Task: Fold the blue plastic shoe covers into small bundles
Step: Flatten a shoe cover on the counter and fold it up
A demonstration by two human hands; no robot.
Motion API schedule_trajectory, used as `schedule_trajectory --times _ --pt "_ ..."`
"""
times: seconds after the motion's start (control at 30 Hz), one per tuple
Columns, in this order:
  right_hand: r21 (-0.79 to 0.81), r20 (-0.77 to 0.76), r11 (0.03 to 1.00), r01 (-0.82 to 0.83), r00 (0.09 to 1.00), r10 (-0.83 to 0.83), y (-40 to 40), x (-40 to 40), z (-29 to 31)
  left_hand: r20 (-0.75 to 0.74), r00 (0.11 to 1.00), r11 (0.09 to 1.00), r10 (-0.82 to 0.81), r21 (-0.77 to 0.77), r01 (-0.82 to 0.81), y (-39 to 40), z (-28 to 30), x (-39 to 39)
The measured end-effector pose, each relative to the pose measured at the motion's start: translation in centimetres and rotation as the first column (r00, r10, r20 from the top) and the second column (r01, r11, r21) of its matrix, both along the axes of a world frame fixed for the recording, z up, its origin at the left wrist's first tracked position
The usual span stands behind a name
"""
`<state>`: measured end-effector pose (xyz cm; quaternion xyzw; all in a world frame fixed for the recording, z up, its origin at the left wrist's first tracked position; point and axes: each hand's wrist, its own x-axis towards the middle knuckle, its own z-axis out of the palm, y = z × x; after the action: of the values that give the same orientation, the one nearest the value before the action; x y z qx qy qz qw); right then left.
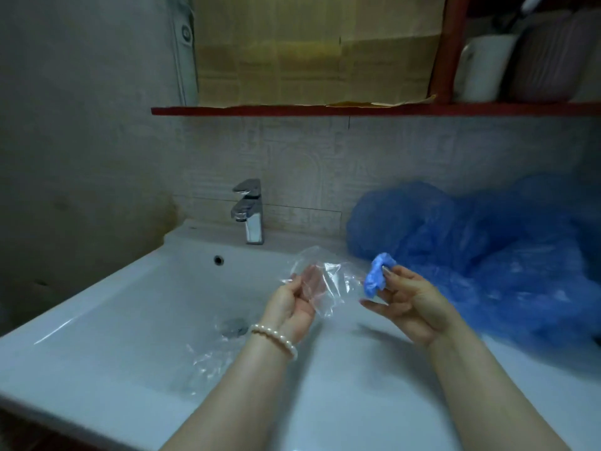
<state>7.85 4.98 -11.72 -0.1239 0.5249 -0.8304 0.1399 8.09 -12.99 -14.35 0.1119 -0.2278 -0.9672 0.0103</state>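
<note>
Shoe covers (494, 242) lie heaped in a loose blue pile at the right of the frame, on the surface beside the sink (107, 323), reaching from the wall down toward the right forearm. Clear plastic bag (320, 281) sits at mid-frame, held up over the basin by the left hand (294, 302), whose curled grip pinches its lower edge. Just right of it, touching or nearly so, the right hand (411, 304) pinches a small blue bundle (377, 276) between thumb and fingertips, the bundle's long axis roughly upright. The bundle lies left of and above that grip, pointing toward the bag. The right hand is much nearer the pile, so I judge it would fetch the next cover.
</note>
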Motion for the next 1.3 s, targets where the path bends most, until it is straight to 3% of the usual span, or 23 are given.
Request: schedule_trajectory --times 0.13,0.33,0.5,0.67,0.83,0.93,1.0,1.03,1.07,1.1,1.13,1.17,1.2,1.23,1.3 --pt "0.205 0.025 0.978 0.025 0.999 -0.031 0.0 0.0 -0.6 0.062 0.997 0.980 -0.038 0.200 0.025 1.2 -2.6 -0.4" --pt "0.282 -0.011 0.959 0.001 1.000 0.002 -1.3 0.4 -0.7 0.035 0.996 0.995 0.086 0.050 -0.088 1.7 -3.3 -1.4" --pt "0.283 -0.187 0.953 0.108 0.981 -0.055 -1.5 0.5 -0.7 -0.108 0.984 0.989 -0.145 -0.010 0.145 1.3 -1.5 0.9" --pt "0.197 -0.179 0.977 -0.077 0.977 0.113 -0.5 1.1 0.1 -0.396 0.852 0.938 -0.341 -0.197 0.284 -0.6 -0.8 2.2" --pt "0.379 -0.153 0.917 -0.126 0.969 0.196 -0.6 1.2 -0.3 -0.478 0.783 0.908 -0.398 -0.331 0.259 -1.9 -0.1 2.5" --pt "0.424 -0.156 0.903 -0.074 0.976 0.153 -0.6 1.1 -0.3 -0.456 0.819 0.865 -0.348 -0.493 0.093 -1.6 1.4 3.1" --pt "0.430 -0.203 0.902 0.022 0.976 0.073 -0.7 0.9 -0.3 -0.472 0.839 0.765 -0.271 -0.634 -0.110 -0.9 2.5 3.5" --pt "0.406 -0.240 0.908 0.103 0.971 -0.003 -0.7 0.8 -0.2 -0.500 0.836 0.667 -0.226 -0.705 -0.241 -0.6 2.9 3.9" --pt "0.349 -0.270 0.916 0.197 0.957 -0.103 -0.8 0.7 0.0 -0.554 0.815 0.498 -0.170 -0.762 -0.414 -0.4 3.1 4.1" --pt "0.261 -0.282 0.923 0.282 0.937 -0.207 -0.9 0.7 0.3 -0.629 0.767 0.243 -0.128 -0.770 -0.590 -0.2 3.0 4.2" --pt "0.145 -0.261 0.934 0.327 0.923 -0.283 -0.9 0.7 0.6 -0.701 0.700 -0.031 -0.134 -0.703 -0.710 -0.1 2.6 4.0" --pt "0.025 -0.222 0.947 0.321 0.925 -0.308 -0.9 1.0 1.1 -0.741 0.653 -0.244 -0.157 -0.611 -0.753 -0.1 2.0 3.7" --pt "-0.075 -0.193 0.957 0.279 0.938 -0.288 -1.1 1.5 1.6 -0.753 0.636 -0.362 -0.168 -0.553 -0.750 0.1 1.4 3.5" --pt "-0.134 -0.185 0.964 0.229 0.950 -0.251 -1.3 2.0 2.0 -0.759 0.631 -0.408 -0.163 -0.530 -0.743 0.3 0.8 3.3" --pt "-0.099 -0.251 0.976 0.194 0.944 -0.213 -2.0 3.2 2.6 -0.773 0.620 -0.433 -0.138 -0.515 -0.739 0.7 0.1 3.1"
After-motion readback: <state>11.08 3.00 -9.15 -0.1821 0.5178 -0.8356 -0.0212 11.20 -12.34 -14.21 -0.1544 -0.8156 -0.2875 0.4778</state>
